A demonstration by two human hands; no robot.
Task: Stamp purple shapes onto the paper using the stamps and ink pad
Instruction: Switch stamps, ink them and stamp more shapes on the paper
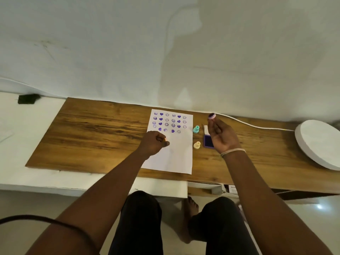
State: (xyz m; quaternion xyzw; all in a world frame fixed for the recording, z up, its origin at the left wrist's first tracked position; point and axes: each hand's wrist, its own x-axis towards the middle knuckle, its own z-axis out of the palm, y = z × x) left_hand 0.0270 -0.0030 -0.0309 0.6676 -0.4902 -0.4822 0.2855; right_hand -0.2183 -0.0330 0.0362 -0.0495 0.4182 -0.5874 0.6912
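Pale floor tiles [303, 208] lie under me, with my dark-trousered knees [141, 218] and one bare foot [191, 205] nearest of all. Beyond them runs the wooden bench [88, 137], its front edge just past my knees.

On it lies the paper [174, 155], white, its near half unstamped. My left hand [153, 143] rests on the paper's left side, fingers [166, 143] curled round something small and orange; I cannot tell what it is.

Just right of the paper stands a cream stamp [197, 145], and right beside that the ink pad [208, 141], purple, open, partly hidden behind my right hand [221, 137]. That hand is raised over the pad, a pale band [232, 151] at the wrist, and its fingertips pinch a purple stamp [212, 115] held up above the bench, its inked face tilted toward me.

Farther back, a teal stamp [196, 129] stands near the paper's right edge. The far half of the sheet carries rows of purple hearts and smiley faces [170, 122], the last row only partly filled.

A white cable [257, 127] runs along the back of the bench toward a round white disc [320, 142] at the right end. Behind everything hangs a white sheet [165, 52], and off to the left lies a small black object [28, 99] on a white surface.
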